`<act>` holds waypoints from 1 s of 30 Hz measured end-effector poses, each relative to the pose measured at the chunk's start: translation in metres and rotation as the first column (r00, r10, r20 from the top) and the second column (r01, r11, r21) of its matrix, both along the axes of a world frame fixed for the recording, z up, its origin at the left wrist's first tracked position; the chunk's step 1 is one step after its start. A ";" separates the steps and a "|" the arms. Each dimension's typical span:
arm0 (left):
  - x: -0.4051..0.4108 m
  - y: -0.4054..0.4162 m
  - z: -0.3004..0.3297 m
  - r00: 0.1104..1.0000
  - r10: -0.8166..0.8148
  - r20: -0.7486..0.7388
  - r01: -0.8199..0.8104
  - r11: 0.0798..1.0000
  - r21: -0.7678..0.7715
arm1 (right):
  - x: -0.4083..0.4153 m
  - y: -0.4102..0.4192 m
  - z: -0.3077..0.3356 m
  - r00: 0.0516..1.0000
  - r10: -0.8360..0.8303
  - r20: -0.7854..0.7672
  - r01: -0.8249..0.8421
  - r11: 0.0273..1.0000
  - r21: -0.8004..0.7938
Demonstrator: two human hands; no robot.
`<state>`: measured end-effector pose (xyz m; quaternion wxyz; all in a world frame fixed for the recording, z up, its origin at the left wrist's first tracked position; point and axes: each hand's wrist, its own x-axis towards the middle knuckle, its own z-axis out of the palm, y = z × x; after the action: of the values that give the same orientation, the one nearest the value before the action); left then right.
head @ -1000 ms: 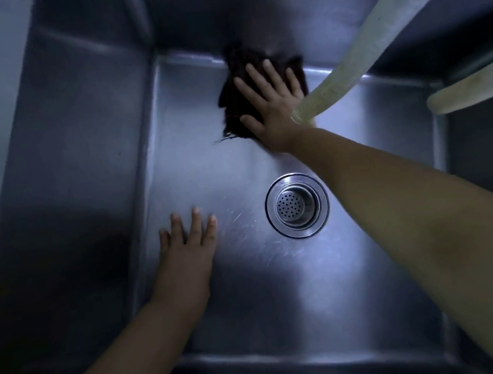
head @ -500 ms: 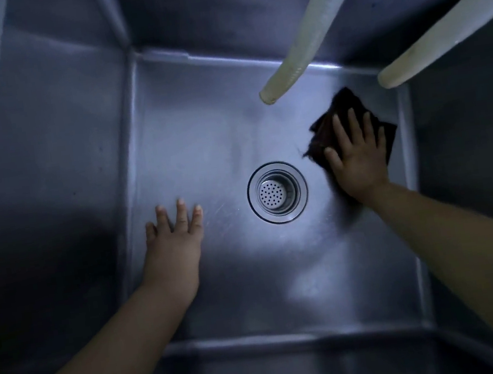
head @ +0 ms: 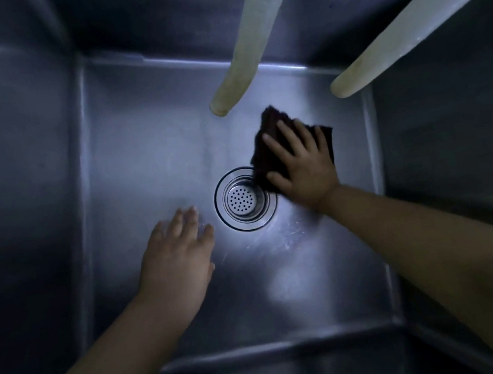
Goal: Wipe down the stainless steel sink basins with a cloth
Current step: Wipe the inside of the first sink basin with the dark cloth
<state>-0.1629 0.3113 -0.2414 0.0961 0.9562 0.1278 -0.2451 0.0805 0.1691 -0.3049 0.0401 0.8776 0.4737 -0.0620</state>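
I look down into a deep stainless steel sink basin [head: 145, 143] with a round perforated drain strainer [head: 244, 199] in its floor. A dark cloth [head: 267, 140] lies flat on the basin floor just right of the drain, its lower corner touching the drain's rim. My right hand [head: 301, 164] presses on the cloth with straight, spread fingers. My left hand [head: 176, 259] rests flat on the basin floor to the lower left of the drain, fingers straight, holding nothing.
Two pale, stained hoses hang into the basin from above: one hose [head: 241, 62] ends over the back middle, the other hose [head: 400, 34] over the back right corner. Steep steel walls [head: 19, 185] enclose the floor on all sides.
My right hand slid the cloth from the back wall to the right side, then back left to the drain's edge. My left hand has shifted slightly right toward the drain.
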 end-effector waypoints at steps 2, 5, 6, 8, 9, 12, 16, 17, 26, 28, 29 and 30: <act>0.000 0.000 0.001 0.999 -0.010 0.034 0.010 1.000 -0.008 | 0.032 0.017 -0.002 0.997 -0.075 0.012 0.075 0.997 -0.023; 0.002 0.002 0.005 1.000 0.013 0.015 -0.013 1.000 0.013 | 0.074 0.023 0.000 0.986 -0.167 0.004 0.167 0.986 -0.012; 0.002 0.003 0.006 1.000 0.024 -0.005 -0.024 1.000 0.014 | 0.084 0.021 0.001 0.984 -0.178 -0.001 0.178 0.984 -0.010; 0.004 0.003 0.008 0.999 0.038 -0.016 -0.038 0.999 0.007 | 0.098 0.011 0.002 0.984 -0.176 0.015 0.176 0.984 -0.012; 0.004 0.003 0.008 0.999 0.039 0.006 -0.039 0.999 -0.002 | 0.102 0.004 0.003 0.983 -0.182 0.026 0.182 0.983 -0.018; 0.004 0.003 0.008 0.999 0.014 0.029 -0.015 1.000 0.008 | 0.101 -0.018 0.003 0.967 -0.251 0.049 0.254 0.966 -0.057; 0.000 -0.001 0.003 0.999 -0.020 0.037 0.019 0.999 0.041 | 0.067 -0.051 0.005 0.968 -0.249 0.038 0.251 0.965 -0.081; 0.000 -0.001 0.002 0.999 -0.036 0.028 0.034 0.998 0.053 | 0.054 -0.060 0.006 0.969 -0.244 0.027 0.246 0.966 -0.083; 0.005 0.002 0.026 0.998 -0.066 0.020 0.065 0.996 0.052 | -0.063 -0.160 0.017 0.980 0.189 -0.064 -0.198 0.960 -0.200; 0.005 0.005 0.040 0.997 -0.071 0.028 0.070 0.997 0.039 | -0.071 -0.169 0.021 0.935 0.337 -0.114 -0.356 0.897 -0.262; 0.004 0.008 0.046 0.997 -0.071 0.037 0.070 0.997 0.034 | -0.074 -0.168 0.024 0.916 0.379 -0.132 -0.401 0.873 -0.276; 0.002 0.011 0.052 0.996 -0.074 0.042 0.073 0.997 0.034 | -0.076 -0.164 0.025 0.906 0.401 -0.139 -0.424 0.862 -0.277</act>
<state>-0.1607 0.3227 -0.1890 0.0743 0.9668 0.0945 -0.2254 0.0043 0.0048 -0.2795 0.1675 0.7363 0.6365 -0.1569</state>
